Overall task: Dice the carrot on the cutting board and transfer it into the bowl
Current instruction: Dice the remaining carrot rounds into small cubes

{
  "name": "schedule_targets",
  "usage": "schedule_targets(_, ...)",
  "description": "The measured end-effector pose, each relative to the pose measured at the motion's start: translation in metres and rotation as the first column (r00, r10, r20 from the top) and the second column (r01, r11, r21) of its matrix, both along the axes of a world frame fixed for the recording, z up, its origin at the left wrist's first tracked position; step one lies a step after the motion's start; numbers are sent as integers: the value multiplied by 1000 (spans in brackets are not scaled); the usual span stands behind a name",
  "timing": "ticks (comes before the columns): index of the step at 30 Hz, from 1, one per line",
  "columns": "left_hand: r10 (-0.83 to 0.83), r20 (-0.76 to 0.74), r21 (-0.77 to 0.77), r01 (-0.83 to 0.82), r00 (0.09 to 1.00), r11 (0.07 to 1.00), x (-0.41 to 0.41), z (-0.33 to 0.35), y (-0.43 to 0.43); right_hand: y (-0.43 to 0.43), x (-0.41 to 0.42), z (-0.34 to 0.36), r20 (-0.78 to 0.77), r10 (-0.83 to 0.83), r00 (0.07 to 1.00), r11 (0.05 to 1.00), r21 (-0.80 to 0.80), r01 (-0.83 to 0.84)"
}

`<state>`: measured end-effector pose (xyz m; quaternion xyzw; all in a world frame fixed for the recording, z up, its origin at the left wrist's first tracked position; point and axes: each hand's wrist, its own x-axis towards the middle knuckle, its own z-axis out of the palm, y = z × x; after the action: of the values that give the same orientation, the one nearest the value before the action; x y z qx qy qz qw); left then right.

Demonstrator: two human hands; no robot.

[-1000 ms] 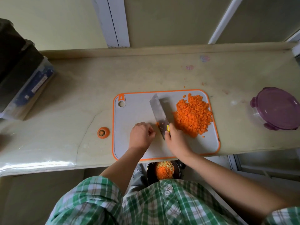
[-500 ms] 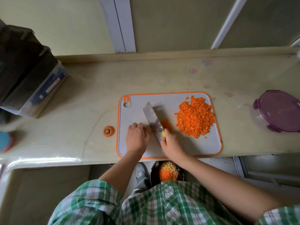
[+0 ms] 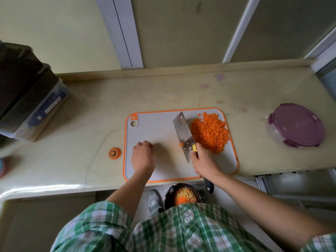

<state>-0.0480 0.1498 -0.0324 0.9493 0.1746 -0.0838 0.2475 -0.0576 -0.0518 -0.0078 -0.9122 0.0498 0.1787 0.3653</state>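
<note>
Gripping: right hand curled round handle of broad steel cleaver, near-right on grey orange-rimmed cutting board.
Long axis: toward board's far edge, right face against pile.
Diced orange carrot pile: board's far right.
Left hand: empty, board's near left.
Black round bowl: below board's near edge.

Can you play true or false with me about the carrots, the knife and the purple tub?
1. The right hand holds the knife over the cutting board. True.
2. The diced carrot pile lies on the board's left half. False: it lies on the right half, beside the blade.
3. The carrot end lies on the counter, left of the board. True.
4. The purple-lidded container stands on the cutting board. False: it stands on the counter, far to the right.
5. The bowl below the counter edge already has diced pieces in it. True.
</note>
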Motion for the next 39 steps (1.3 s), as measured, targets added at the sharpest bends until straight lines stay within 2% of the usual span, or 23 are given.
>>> schedule_targets(3,31,-9,28,-31,999,999,-6,1,6,28,-2,4,-9,96,995,993,71,-95)
schedule_targets(8,-16,12,53,16,1000,998,-19,-2,18,56,2,-7,-14,156,988,987,35,-155)
schedule_targets(12,-16,11,64,15,1000,998,-18,-2,17,34,6,-13,-26,100,995,995,-22,-101)
schedule_targets(15,-27,-13,84,28,1000,996,-14,-2,13,9,7,-16,2,-10,1000,998,-61,10)
schedule_targets(18,-22,-25,94,24,999,995,-9,-1,8,-2,6,-13,-32,-122,992,992,19,122)
schedule_targets(24,15,-26,31,-14,1000,999,-9,3,10,40,-1,1,-127,98,987,977,203,-70)
schedule_targets(27,7,-19,29,-6,1000,1000,-10,4,11,56,-6,-2,-189,183,965,966,215,-141)
schedule_targets(30,1,-19,23,0,1000,1000,-10,3,10,46,-6,-5,-192,175,966,974,174,-142)
schedule_targets(32,-2,-23,10,2,1000,1000,-8,3,7,31,-5,-5,-171,102,980,986,146,-77)
schedule_targets(36,-3,6,-75,3,1000,997,1,6,-7,3,1,2,-101,-46,994,991,119,58)
schedule_targets(39,-23,34,-302,32,999,953,11,18,-27,-6,9,15,53,-89,995,993,83,85)
